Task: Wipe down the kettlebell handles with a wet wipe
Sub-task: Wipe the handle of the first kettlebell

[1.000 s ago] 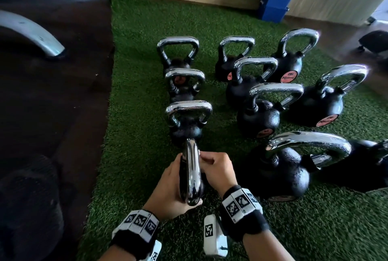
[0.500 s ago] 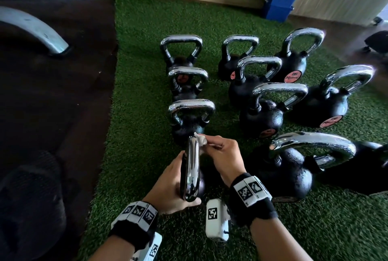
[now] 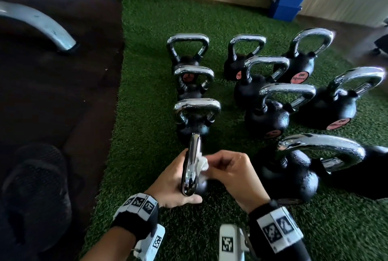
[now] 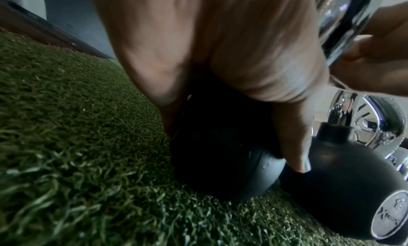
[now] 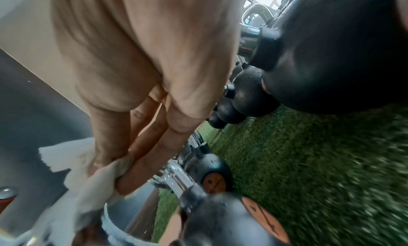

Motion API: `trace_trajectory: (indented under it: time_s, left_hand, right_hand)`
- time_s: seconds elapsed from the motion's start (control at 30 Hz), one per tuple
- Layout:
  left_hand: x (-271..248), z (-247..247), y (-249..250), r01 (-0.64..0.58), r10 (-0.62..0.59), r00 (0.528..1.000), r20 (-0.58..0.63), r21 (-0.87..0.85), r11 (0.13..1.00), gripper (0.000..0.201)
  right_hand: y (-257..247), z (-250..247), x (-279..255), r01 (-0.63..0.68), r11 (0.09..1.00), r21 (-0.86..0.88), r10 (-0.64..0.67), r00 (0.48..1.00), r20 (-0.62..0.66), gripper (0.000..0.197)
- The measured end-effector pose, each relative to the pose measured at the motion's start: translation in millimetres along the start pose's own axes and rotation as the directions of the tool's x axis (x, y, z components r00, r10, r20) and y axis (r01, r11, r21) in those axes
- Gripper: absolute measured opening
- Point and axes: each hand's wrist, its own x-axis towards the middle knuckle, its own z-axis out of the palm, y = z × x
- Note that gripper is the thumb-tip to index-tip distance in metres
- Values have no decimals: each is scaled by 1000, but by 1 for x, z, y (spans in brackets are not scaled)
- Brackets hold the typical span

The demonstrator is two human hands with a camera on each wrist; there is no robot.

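The nearest kettlebell, seen end-on in the head view, shows its chrome handle (image 3: 192, 166) running away from me on the green turf (image 3: 142, 114). My left hand (image 3: 178, 176) grips this kettlebell from the left, thumb under the handle's near end; in the left wrist view its fingers (image 4: 293, 145) lie on the black ball (image 4: 220, 162). My right hand (image 3: 212, 168) pinches a crumpled white wet wipe (image 3: 202, 165) against the handle's right side, about halfway along. The wipe (image 5: 77, 180) shows bunched between thumb and fingers (image 5: 145, 162) in the right wrist view.
Several more chrome-handled black kettlebells stand in rows ahead; one (image 3: 197, 111) is just beyond the handle and a large one (image 3: 315, 147) is close on the right. Dark rubber floor (image 3: 52, 103) lies left of the turf. A blue box (image 3: 287, 0) stands by the wooden wall.
My right hand had the wipe at the handle's far end half a second ago and has slid it back toward me along the right side. The left hand has kept its hold.
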Motion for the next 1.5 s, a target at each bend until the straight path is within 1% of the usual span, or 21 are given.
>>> trace_trajectory:
  time_s: [0.07, 0.13, 0.23, 0.33, 0.4, 0.5, 0.57, 0.63, 0.7, 0.77, 0.8, 0.87, 0.97, 1.0, 1.1, 1.17, 1.2, 1.23, 1.33, 1.43, 1.5]
  left_hand:
    - [-1, -2, 1, 13, -13, 1000, 0, -11, 1000, 110]
    - [1, -1, 2, 15, -14, 1000, 27, -33, 999, 114]
    - [1, 0, 0, 15, -6, 996, 85, -108, 994, 106]
    - [-1, 1, 3, 80, -69, 995, 77, -151, 985, 98]
    - [1, 0, 6, 96, -94, 995, 32, -88, 991, 92]
    - [4, -3, 12, 98, -95, 995, 39, -78, 992, 88]
    - [4, -5, 14, 139, -132, 988, 83, -79, 987, 97]
    - [3, -6, 16, 120, -121, 985, 120, 16, 993, 111]
    - [4, -7, 20, 50, -67, 990, 123, 136, 989, 112]
    - [4, -9, 20, -26, 2, 991, 133, 180, 983, 109]
    - [4, -10, 19, -44, 18, 989, 144, 180, 983, 108]
    - [3, -9, 18, -33, 8, 987, 158, 156, 987, 108]
    - [4, -6, 18, 77, -95, 984, 148, 123, 989, 111]
    - [5, -6, 18, 89, -107, 982, 154, 121, 989, 111]
    - [6, -6, 23, 29, -65, 986, 156, 221, 975, 101]
    - [6, -6, 22, 23, -68, 982, 175, 246, 969, 103]
    - [6, -6, 20, 49, -94, 978, 185, 237, 970, 105]
    - [5, -6, 18, 83, -128, 973, 192, 228, 970, 113]
    - [2, -5, 13, 156, -193, 967, 169, 210, 965, 140]
    - [1, -2, 11, 171, -210, 965, 154, 235, 957, 146]
    - [2, 0, 10, 192, -232, 961, 153, 239, 952, 146]
  right_hand:
    - [6, 3, -10, -39, 998, 43, 37, 999, 31, 16]
    - [10, 5, -15, -44, 997, 70, 43, 999, 10, 15]
    - [17, 8, -22, -26, 997, 71, 27, 1000, -12, 16]
    - [27, 13, -30, -52, 998, -31, 52, 999, -17, 20]
    - [36, 16, -30, -58, 989, -135, 52, 997, -49, 16]
    - [42, 15, -25, -35, 959, -280, 14, 997, -79, 9]
    - [40, 12, -21, 19, 923, -385, -32, 999, -28, 11]
    - [34, 7, -15, 21, 921, -388, -11, 1000, 29, 19]
    - [28, 5, -6, -18, 910, -415, 67, 992, 106, 17]
    - [24, 5, 1, -14, 856, -517, 118, 979, 168, 14]
    - [23, 5, 4, 6, 833, -553, 123, 973, 195, 21]
    - [20, 5, 7, 23, 839, -543, 138, 957, 254, 33]
    - [12, 1, 10, 23, 884, -466, 179, 905, 385, 25]
    - [8, 0, 11, 16, 886, -463, 199, 889, 412, 24]
    - [3, 4, 17, -2, 855, -519, 256, 871, 419, 20]
    - [1, 6, 19, -13, 840, -542, 276, 871, 407, 14]
    - [2, 7, 19, -21, 849, -528, 279, 867, 414, 14]
    - [3, 7, 18, -40, 871, -490, 279, 861, 426, 15]
    - [11, 3, 12, -149, 948, -281, 268, 850, 453, 18]
    - [21, 4, 6, -238, 969, -71, 244, 856, 457, 11]
    - [27, 7, 2, -316, 938, 142, 228, 871, 435, 14]
